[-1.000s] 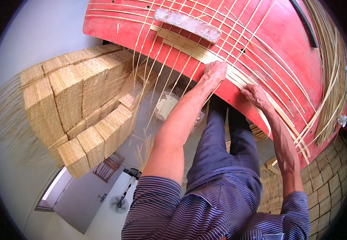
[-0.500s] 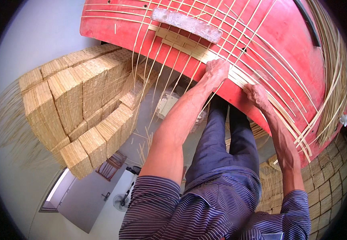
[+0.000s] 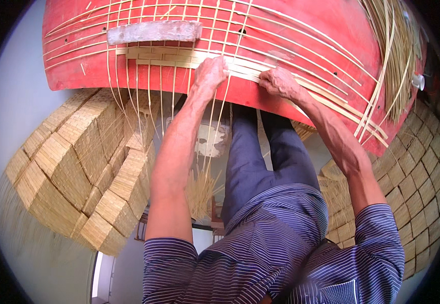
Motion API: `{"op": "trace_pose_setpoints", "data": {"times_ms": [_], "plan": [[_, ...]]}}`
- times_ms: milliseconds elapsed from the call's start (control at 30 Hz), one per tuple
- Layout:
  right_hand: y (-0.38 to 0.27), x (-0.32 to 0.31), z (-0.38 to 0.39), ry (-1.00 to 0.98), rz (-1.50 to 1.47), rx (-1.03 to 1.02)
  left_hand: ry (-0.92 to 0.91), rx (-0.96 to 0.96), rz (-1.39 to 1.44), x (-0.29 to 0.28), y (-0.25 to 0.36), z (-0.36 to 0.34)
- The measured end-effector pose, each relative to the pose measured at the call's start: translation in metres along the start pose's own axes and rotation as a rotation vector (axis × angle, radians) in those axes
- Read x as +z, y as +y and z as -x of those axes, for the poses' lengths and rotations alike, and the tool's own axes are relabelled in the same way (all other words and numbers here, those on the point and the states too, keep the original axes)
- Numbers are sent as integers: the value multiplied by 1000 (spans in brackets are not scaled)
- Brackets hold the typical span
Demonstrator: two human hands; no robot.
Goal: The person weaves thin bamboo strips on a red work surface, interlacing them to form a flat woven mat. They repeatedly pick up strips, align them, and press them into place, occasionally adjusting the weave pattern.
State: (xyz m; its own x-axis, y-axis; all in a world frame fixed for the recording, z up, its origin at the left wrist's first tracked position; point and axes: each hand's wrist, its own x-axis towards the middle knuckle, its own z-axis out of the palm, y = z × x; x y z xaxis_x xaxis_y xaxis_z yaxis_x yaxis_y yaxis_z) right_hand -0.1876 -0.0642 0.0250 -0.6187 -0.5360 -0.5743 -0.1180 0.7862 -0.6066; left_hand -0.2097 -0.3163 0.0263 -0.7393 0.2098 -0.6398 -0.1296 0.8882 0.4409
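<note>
A partly woven mat of pale bamboo strips [image 3: 159, 57] lies along the near edge of a red tabletop [image 3: 78, 77]. Closed fingers of my left hand [image 3: 211, 73] grip the flat bamboo strips where the dense weave ends. To its right, my right hand [image 3: 279, 82] is also closed on these long strips, which run on past it toward the table's right corner. What lies under the fingertips is hidden. A whitish bar-shaped weight [image 3: 153, 32] rests across the open lattice just beyond the woven band. Several thin crosswise strips [image 3: 161, 81] hang over the near edge.
Stacked woven bamboo bundles [image 3: 68, 162] stand at the left below the table. A heap of long loose strips [image 3: 395, 66] lies on the table's right side. More woven pieces [image 3: 412, 187] are piled at the lower right. A small white object [image 3: 417, 81] is by the right edge.
My view has turned, so the table and weight appear farther left and more level. Both hands stay closed on the strips by the weave's end; the right wrist is bent more toward the left.
</note>
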Motion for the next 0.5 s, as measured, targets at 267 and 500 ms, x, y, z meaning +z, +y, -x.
{"op": "trace_pose_setpoints", "data": {"times_ms": [267,500], "plan": [[-6,-5,0,-16,-6,69,-71,29,14,-9,4,0],[-7,-6,1,-4,-73,77,-50,96,197,-6,-4,2]]}}
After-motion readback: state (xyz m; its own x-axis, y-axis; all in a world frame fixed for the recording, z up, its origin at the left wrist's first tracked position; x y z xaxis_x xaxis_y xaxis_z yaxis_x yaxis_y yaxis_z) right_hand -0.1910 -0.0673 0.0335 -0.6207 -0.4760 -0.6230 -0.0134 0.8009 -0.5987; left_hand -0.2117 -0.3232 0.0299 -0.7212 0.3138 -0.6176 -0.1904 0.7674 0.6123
